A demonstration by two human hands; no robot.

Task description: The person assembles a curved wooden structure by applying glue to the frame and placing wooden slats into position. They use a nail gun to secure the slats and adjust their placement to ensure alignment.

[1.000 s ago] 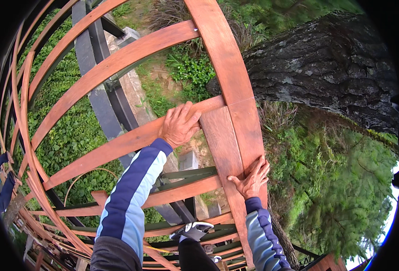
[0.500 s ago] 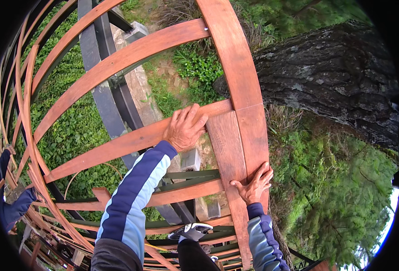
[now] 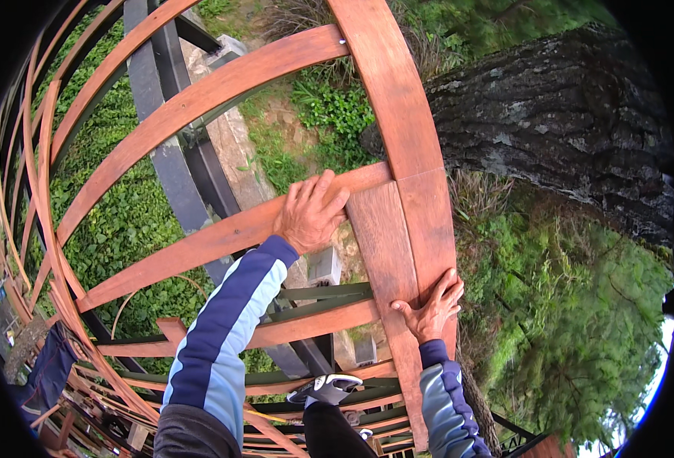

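Greenery (image 3: 116,259) lies under a skeleton of curved wooden slats (image 3: 177,113) at the left, crossed by a dark metal beam (image 3: 161,160), while farther right stand a rough tree trunk (image 3: 551,130) and leafy shrubs (image 3: 566,328). The left hand (image 3: 310,212) rests with fingers extended over a reddish-brown joist (image 3: 199,248) — one that runs rightward to two boards set side by side. The inner board (image 3: 383,233) is visibly grained, the outer board (image 3: 428,221) smoother-looking and orange-brown; across both lies the right hand (image 3: 431,311), thumb and fingers spread apart.
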